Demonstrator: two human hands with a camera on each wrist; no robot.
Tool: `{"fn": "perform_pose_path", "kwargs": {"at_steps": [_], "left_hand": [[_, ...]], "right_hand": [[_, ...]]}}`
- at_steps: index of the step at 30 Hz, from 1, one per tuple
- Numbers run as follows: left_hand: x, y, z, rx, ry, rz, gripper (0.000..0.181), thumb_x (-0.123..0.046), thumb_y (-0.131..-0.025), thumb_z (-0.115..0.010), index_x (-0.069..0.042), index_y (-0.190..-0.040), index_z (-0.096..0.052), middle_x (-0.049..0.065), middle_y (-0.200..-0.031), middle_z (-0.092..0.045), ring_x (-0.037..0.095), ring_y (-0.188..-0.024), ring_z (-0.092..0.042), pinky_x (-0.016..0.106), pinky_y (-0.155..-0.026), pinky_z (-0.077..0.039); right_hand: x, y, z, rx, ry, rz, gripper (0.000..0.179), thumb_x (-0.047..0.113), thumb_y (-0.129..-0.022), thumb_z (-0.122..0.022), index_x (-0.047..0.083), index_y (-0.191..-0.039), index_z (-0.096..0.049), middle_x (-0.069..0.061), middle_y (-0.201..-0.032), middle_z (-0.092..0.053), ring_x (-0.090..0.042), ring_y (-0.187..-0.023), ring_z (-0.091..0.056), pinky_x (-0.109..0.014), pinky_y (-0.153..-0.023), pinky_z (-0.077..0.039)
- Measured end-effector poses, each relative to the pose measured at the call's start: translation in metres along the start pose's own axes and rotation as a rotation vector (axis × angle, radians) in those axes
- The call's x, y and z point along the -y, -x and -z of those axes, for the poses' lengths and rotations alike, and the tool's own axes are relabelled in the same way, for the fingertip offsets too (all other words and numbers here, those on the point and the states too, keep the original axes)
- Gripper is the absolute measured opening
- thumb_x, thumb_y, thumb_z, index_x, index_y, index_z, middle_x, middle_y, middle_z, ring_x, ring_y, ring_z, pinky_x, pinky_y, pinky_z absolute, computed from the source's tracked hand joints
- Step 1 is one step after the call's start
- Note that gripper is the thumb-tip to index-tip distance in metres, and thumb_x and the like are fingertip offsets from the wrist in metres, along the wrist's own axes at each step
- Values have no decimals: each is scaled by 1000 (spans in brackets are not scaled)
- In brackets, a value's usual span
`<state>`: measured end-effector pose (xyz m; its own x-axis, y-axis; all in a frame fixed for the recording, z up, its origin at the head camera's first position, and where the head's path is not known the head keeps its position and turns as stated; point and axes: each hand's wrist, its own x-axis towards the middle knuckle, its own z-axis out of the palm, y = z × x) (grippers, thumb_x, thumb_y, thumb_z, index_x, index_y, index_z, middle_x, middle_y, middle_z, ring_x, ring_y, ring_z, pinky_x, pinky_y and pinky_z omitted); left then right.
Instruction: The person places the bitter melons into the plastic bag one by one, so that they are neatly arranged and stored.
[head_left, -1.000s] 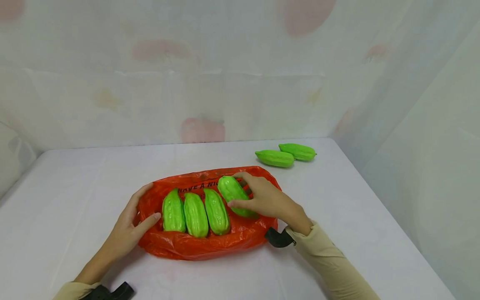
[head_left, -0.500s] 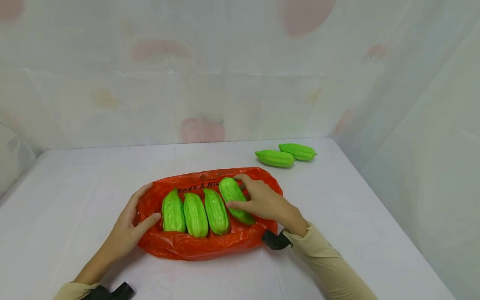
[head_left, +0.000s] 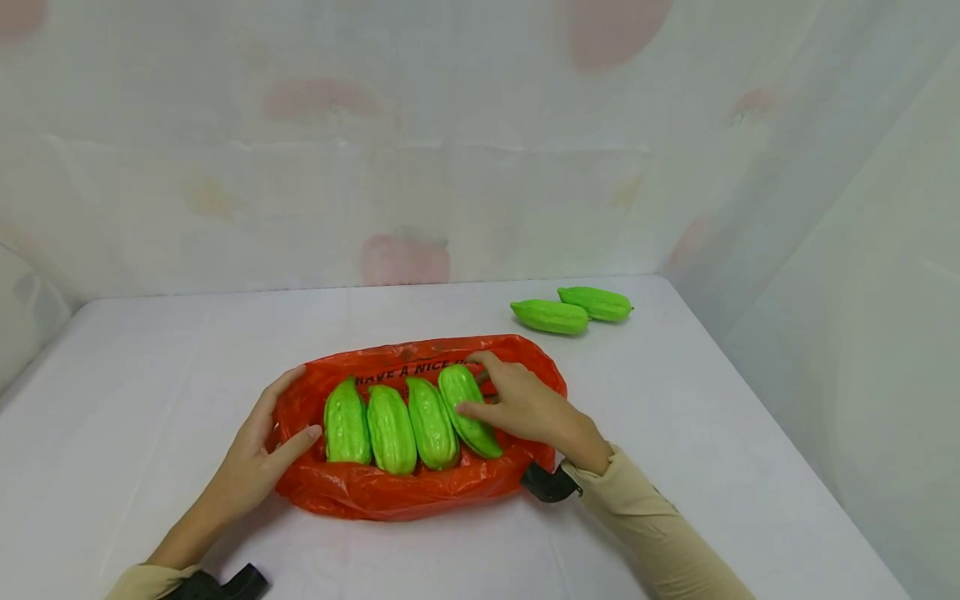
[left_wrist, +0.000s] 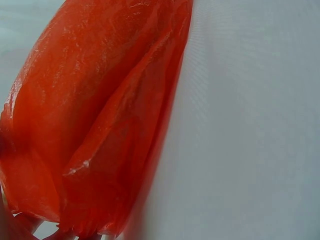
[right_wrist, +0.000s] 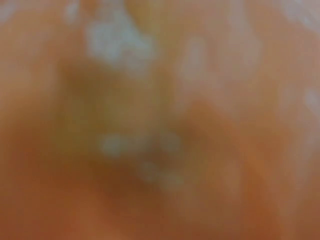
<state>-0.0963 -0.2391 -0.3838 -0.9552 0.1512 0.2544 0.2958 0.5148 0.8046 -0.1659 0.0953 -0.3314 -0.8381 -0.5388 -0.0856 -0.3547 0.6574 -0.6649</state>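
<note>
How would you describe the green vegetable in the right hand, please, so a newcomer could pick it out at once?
On the white table is an open red bag with four green vegetables inside. Take the rightmost green vegetable: the only one the right hand grips.

White surface point(head_left: 435, 558) bore an open red plastic bag point(head_left: 390, 498); at two o'clock from it lay two green gourds point(head_left: 551, 317).

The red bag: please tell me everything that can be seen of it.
The bag looks like thin, shiny, wrinkled plastic, with black lettering, "HAVE A NICE", inside. It lies on the table, its mouth open upward. Four gourds are in it. The left hand grips its left end; the right hand, holding one gourd, is over its right part.
</note>
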Motion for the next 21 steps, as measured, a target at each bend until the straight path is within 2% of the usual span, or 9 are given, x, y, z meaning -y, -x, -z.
{"fn": "perform_pose_path", "kwargs": {"at_steps": [5,12,21], "left_hand": [[0,0,0,-3,4,-7,72,-4,-95,-58,-20,-157,-25,10,-147,-41,-4,-120,-48,6,-89,-44],[0,0,0,-1,7,-8,72,-4,-96,-58,-20,-157,-25,11,-148,-40,-3,-121,-48,6,-90,-43],[-1,0,0,-1,0,1,71,-5,-96,-58,-20,-157,-24,11,-148,-40,-4,-120,-48,6,-89,-44]], "right_hand": [[-1,-1,-1,-12,-1,5,61,33,-91,-72,3,-138,-48,-11,-120,-68,-22,-109,-66,-38,-91,-54],[-1,-1,0,-18,-15,-12,55,28,-89,-74,6,-135,-51,-9,-117,-69,-21,-107,-66,-36,-88,-55],[-1,0,2,-21,8,-18,57,31,-89,-75,6,-135,-52,-7,-118,-68,-21,-109,-65,-37,-91,-54]]}}
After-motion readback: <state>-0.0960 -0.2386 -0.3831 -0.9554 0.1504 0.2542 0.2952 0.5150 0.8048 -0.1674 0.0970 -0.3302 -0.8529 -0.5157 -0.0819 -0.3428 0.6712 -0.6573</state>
